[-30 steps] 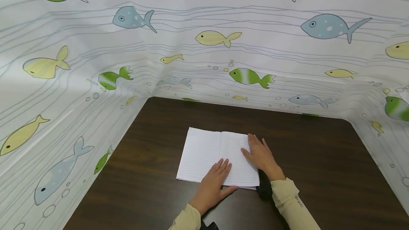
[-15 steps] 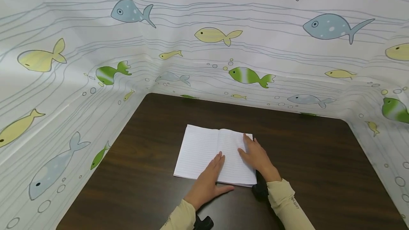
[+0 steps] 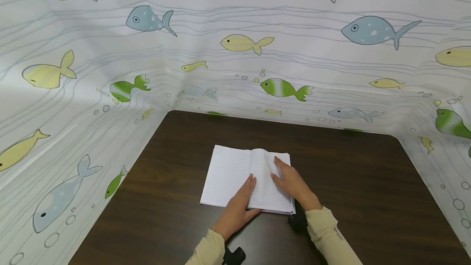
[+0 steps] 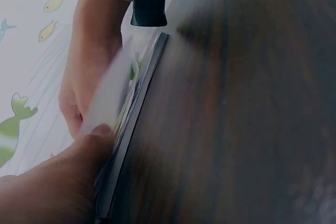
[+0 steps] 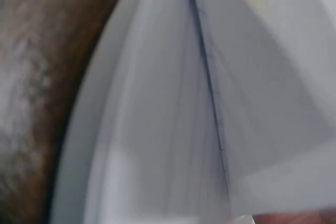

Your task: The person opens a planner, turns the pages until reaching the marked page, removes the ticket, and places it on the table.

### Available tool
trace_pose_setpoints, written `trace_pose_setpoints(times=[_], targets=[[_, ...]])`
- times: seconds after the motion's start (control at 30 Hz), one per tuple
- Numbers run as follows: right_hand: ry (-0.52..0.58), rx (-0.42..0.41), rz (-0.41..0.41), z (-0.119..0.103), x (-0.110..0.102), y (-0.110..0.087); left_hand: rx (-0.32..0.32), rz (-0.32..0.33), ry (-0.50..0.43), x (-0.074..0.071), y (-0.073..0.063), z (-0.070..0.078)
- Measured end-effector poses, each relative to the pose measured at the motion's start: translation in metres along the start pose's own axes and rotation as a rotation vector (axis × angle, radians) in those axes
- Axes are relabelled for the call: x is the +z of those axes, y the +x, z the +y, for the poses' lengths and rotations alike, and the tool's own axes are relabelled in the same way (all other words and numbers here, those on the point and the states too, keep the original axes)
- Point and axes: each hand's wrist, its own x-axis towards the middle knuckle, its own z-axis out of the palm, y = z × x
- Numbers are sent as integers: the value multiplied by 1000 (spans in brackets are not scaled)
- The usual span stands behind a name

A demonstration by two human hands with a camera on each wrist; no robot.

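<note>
An open lined notebook (image 3: 229, 175) lies on the dark table. My left hand (image 3: 235, 214) rests on its lower middle, fingers together along the page and thumb at the bottom edge. My right hand (image 3: 294, 183) touches the right page (image 3: 263, 193), thumb and forefinger apart. That page bulges up beside the centre fold. In the left wrist view a blurred raised leaf (image 4: 110, 93) stands between my hands, partly hiding the right one. The right wrist view shows a lifted sheet (image 5: 268, 87) over stacked pages (image 5: 147, 129); what my right fingertips do beneath is hidden.
The brown wooden table (image 3: 176, 167) extends around the notebook. White sheeting (image 3: 206, 7) printed with fish rises at its back and sides. Black wrist-worn devices (image 3: 234, 255) sit beneath both wrists.
My right hand has slid a little left over the right page, and the page now bulges near the fold. My left hand has shifted slightly left, thumb drawn in closer to the page edge.
</note>
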Motion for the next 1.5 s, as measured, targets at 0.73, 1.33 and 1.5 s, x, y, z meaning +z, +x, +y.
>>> trace_pose_setpoints(times=[0.73, 1.33, 1.5], targets=[[418, 221, 212, 6, -3, -10, 134, 198, 17, -3, -6, -3], [328, 232, 169, 12, 4, -10, 106, 236, -21, -5, -5, 1], [208, 240, 42, 9, 4, -9, 103, 413, 6, -3, -1, 1]])
